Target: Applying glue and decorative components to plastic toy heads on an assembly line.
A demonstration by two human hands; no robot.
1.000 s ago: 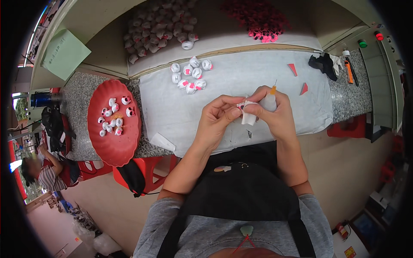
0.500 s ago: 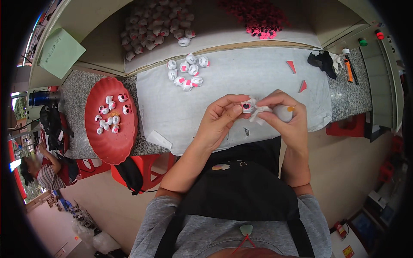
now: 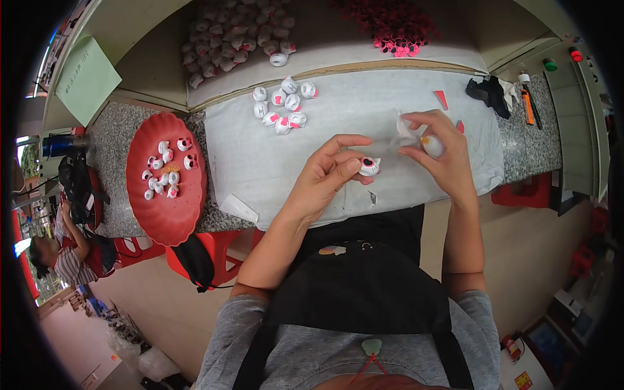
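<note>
Between the thumb and fingers of my left hand (image 3: pixel 325 174) is a small white cat-head figure (image 3: pixel 370 167) with a dark patch ringed in pink. My right hand (image 3: pixel 448 153), raised to the right of it, holds a small white squeeze bottle (image 3: pixel 433 148) with a yellow-orange end against its palm. A crumpled white tissue (image 3: pixel 404 132), blurred by motion, is at the fingertips of that same hand. Beyond my left hand, several white figures with pink marks (image 3: pixel 279 99) stand grouped on the white sheet (image 3: pixel 351 104).
A red scalloped tray (image 3: pixel 144 214) with several figures stands at left. The back shelf holds piles of white figures (image 3: pixel 240 32) and pink pieces (image 3: pixel 398 45). Pink scraps (image 3: pixel 441 99), a black cloth (image 3: pixel 489 95) and an orange-handled cutter (image 3: pixel 526 107) lie right. A person (image 3: pixel 71 257) sits far left.
My right hand has drawn the tissue away from the figure, moving right and farther out with the bottle. The figure has turned slightly in my left hand.
</note>
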